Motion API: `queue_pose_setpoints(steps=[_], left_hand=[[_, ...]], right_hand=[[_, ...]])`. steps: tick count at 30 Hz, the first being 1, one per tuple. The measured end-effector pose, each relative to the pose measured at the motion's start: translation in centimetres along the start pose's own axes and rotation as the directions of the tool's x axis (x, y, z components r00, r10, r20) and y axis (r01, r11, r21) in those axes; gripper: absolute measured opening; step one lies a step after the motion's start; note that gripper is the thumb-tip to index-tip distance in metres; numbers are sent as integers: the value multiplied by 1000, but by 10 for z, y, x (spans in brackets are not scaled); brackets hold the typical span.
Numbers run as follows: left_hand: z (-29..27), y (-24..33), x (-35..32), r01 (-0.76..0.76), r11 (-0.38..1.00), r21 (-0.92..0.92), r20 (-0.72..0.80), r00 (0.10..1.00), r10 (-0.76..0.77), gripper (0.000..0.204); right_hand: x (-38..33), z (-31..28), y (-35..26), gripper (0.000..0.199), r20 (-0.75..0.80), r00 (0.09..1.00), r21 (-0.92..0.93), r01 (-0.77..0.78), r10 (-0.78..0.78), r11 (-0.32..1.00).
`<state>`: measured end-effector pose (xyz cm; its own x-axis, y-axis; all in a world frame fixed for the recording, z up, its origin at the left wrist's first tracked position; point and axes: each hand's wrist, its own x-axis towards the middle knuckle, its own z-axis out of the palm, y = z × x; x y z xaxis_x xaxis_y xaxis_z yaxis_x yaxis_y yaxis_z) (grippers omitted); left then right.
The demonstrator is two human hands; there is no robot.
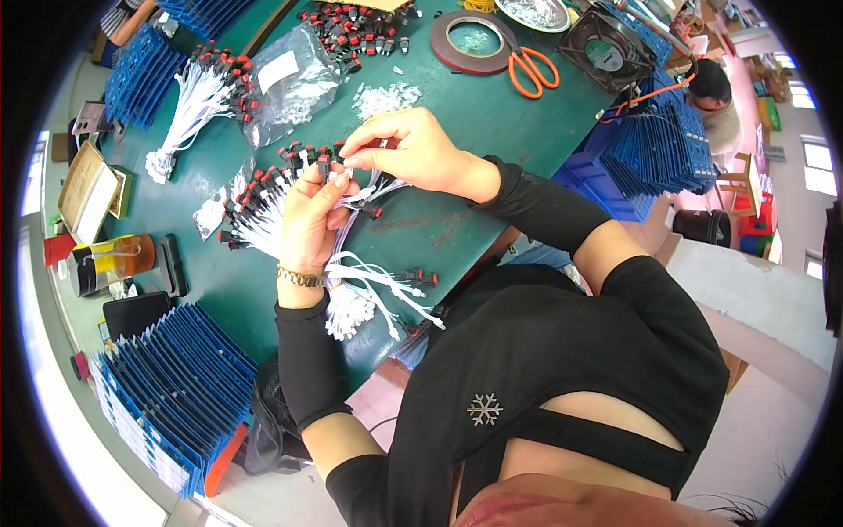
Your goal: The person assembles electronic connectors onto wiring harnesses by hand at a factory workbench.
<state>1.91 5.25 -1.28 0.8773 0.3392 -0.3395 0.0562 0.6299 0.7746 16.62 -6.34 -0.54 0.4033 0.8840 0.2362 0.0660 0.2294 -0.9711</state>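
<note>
While white cables (351,312) bunch at 6 o'clock | left hand (307,224): fingers pinching small black switch (324,167); right hand (423,156): fingertips alongside, grip can't be told | cabled switches (266,227) fan at 8; judged partway: loose connectors (386,99) at 1, heaped switches (364,33) at 12 remaining | bare counter (514,132) at 2, before orange scissors (531,72); edge at 3

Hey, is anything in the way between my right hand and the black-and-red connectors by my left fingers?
Only the fingers of your left hand, crowded in there; nothing else visible. Your right hand has its fingertips close to the nearest black-and-red connectors; I can't tell if they touch.
</note>
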Motion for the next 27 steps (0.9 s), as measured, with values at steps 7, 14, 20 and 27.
queue_pose_setpoints(steps=[7,14,20,27], left_hand=[[0,1,-1,0,1000,-14,-1,1000,0,11],[1,1,0,-6,1000,13,-9,1000,7,10],[-1,1,-1,-5,1000,8,15,1000,5,9],[-3,-1,-1,-18,1000,23,16,1000,17,10]], right_hand=[[-2,1,-9,13,-49,998,-96,29,-33,995],[0,1,-1,14,-50,996,-120,64,-70,991],[-2,0,-4,16,-42,999,-71,4,-7,997],[-4,1,-10,26,-17,990,-204,133,-139,970]])
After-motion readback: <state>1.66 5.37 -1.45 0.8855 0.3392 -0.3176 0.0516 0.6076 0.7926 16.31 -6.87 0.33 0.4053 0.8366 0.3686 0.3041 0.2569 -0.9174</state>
